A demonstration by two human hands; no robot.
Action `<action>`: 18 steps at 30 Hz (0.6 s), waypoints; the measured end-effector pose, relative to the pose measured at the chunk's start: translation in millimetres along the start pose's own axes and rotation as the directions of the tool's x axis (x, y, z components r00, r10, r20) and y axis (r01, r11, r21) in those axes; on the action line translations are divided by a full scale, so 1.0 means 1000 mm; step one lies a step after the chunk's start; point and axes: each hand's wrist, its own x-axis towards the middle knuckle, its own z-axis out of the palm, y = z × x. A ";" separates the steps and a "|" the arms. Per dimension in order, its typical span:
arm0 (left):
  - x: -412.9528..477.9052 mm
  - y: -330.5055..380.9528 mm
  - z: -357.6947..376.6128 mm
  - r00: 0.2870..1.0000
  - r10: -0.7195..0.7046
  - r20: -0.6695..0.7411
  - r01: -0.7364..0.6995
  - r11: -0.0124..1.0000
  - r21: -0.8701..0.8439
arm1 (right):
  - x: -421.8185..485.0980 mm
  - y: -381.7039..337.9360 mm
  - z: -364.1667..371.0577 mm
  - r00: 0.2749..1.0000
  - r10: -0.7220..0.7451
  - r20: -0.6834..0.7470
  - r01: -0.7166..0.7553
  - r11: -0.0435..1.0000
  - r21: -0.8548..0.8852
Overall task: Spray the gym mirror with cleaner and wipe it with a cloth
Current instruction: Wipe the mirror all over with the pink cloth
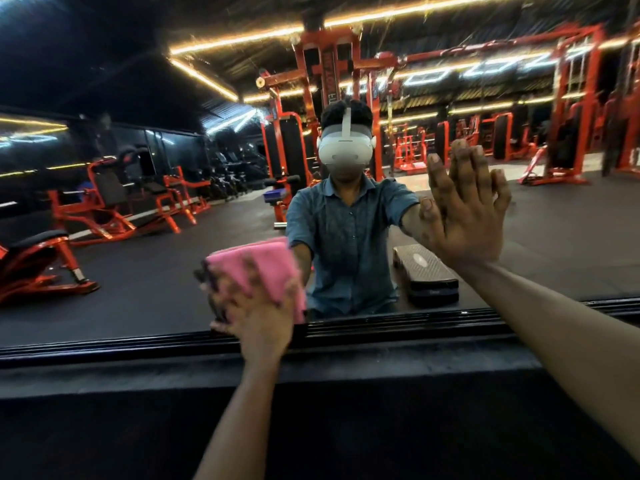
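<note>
Pink cloth point(258, 271) pressed flat on gym mirror point(138, 237), low and left of centre.

Cloth folded, blurred, held against the glass just above the mirror's black lower frame point(381, 329). Left hand point(256, 315) spread over the cloth, fingers point(221, 299) splayed and pushing it onto the glass, not curled round it. Right hand point(465, 220) flat on the mirror higher up to the right, fingers straight and relaxed, holding nothing, meeting its own reflection. Reflected in the glass: blue shirt point(346, 244), white headset point(344, 150), a dark step platform point(426, 273) on the floor, red-framed gym machines point(114, 202), strip lights overhead.
</note>
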 end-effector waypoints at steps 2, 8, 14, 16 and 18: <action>0.012 0.000 -0.011 0.980 -0.199 -0.026 0.191 0.967 -0.170 | 0.000 0.001 0.001 1.000 0.000 0.003 0.000 1.000 -0.006; -0.069 0.088 0.042 0.973 -0.175 0.151 0.195 0.972 -0.131 | 0.001 0.002 0.001 1.000 -0.002 0.004 0.002 1.000 0.002; -0.097 0.099 0.068 0.961 0.100 0.258 -0.082 0.994 -0.078 | 0.002 0.004 0.001 1.000 -0.009 0.004 0.009 1.000 0.009; -0.085 0.067 0.060 0.970 0.172 0.172 -0.175 0.985 0.001 | 0.001 0.005 0.001 1.000 -0.011 -0.004 0.011 1.000 0.006; -0.065 0.038 0.053 0.986 0.116 0.122 -0.118 0.993 0.008 | 0.002 0.005 0.001 1.000 -0.016 -0.001 0.016 1.000 0.000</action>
